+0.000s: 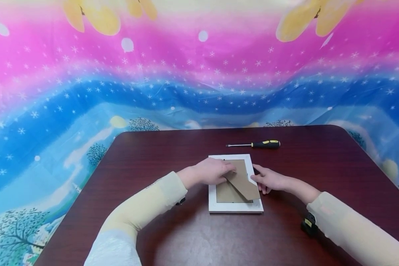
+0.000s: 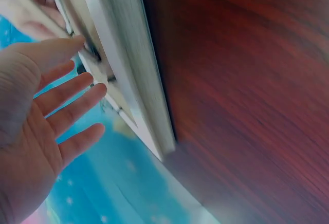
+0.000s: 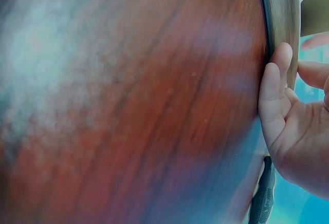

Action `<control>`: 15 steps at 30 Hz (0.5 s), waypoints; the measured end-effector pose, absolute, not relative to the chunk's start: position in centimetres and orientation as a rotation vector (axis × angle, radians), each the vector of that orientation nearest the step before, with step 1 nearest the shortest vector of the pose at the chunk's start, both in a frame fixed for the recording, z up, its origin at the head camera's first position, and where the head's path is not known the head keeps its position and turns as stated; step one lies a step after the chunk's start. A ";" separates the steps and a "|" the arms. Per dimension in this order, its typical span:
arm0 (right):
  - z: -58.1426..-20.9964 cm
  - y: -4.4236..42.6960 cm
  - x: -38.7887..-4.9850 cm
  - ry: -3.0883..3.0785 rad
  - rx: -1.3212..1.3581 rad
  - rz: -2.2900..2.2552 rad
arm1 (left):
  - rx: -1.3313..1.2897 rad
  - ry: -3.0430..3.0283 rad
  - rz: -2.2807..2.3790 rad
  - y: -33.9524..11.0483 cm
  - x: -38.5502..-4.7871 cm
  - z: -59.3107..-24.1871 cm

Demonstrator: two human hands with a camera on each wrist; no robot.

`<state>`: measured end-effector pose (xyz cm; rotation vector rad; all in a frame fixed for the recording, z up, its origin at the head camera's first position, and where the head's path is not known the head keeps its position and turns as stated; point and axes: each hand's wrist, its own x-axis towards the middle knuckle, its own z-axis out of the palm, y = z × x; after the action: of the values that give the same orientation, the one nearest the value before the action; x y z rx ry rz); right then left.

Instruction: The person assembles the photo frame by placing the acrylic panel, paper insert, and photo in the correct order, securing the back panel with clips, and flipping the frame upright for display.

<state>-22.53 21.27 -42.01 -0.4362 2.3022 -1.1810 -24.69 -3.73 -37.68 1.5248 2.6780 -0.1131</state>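
Both hands at the frame, well apart from clasping each other: left hand [image 1: 214, 170] over the upper part of its back, right hand [image 1: 272, 180] at its right edge. White rectangular picture frame [image 1: 236, 207] lies back up on the dark red-brown wooden table [image 1: 166, 144], between the two forearms. Flat brown backing board [image 1: 223, 194] sits inside the rim; a flat brown angular stand flap [image 1: 249, 190] slants across it, lower end reaching over the right rim.

Risks, my guess: pushing the flap sideways or too far could strain or crease it where it joins the board. If the right hand's hold slackens, a pull on the flap could swivel or slide the whole frame on the smooth tabletop. Right fingers could also get caught by the flap's low end, since it sits just beside them.

Left: fingers spread, fairly straight, not wrapped round anything; thumb apart from them and reaching the flap. Whether it presses or just brushes, can't tell. Right: grips the frame's side, thumb at the rim's upper face, fingertips curled against the outer edge. How firm, can't tell.

Screwdriver with black-and-yellow handle and metal shaft [image 1: 266, 144] lies beyond the frame's far edge, touched by neither hand.
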 end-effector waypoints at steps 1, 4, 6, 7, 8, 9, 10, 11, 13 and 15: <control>-42.0 21.2 -22.5 2.301 -0.435 -1.183 | 1.503 2.692 -0.086 -4.1 -24.9 -37.5; -42.0 21.3 -22.5 2.303 -0.443 -1.179 | 1.407 2.766 -0.007 -5.4 -25.7 -37.2; -41.9 21.3 -22.5 2.305 -0.445 -1.176 | 1.321 2.832 0.055 -6.2 -26.4 -37.1; -41.9 21.3 -22.5 2.307 -0.441 -1.172 | 1.271 2.865 0.084 -6.5 -26.8 -37.1; -41.9 21.3 -22.5 2.309 -0.444 -1.167 | 1.226 2.893 0.108 -6.9 -27.2 -37.1; -41.9 21.3 -22.5 2.310 -0.446 -1.164 | 1.176 2.915 0.134 -7.2 -27.6 -37.2; -41.9 21.3 -22.4 2.311 -0.443 -1.162 | 1.116 2.927 0.162 -7.4 -27.9 -37.3; -41.8 21.3 -22.4 2.312 -0.440 -1.160 | 1.057 2.930 0.193 -7.6 -28.3 -37.4; -41.8 21.3 -22.3 2.314 -0.437 -1.158 | 0.907 2.905 0.258 -7.9 -28.9 -37.9; -41.8 21.2 -22.3 2.314 -0.436 -1.158 | 0.756 2.829 0.363 -8.1 -29.3 -38.4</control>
<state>-22.31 21.23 -41.83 -0.4363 2.3145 -1.1585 -29.34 -8.06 -38.36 0.7564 2.8289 0.3628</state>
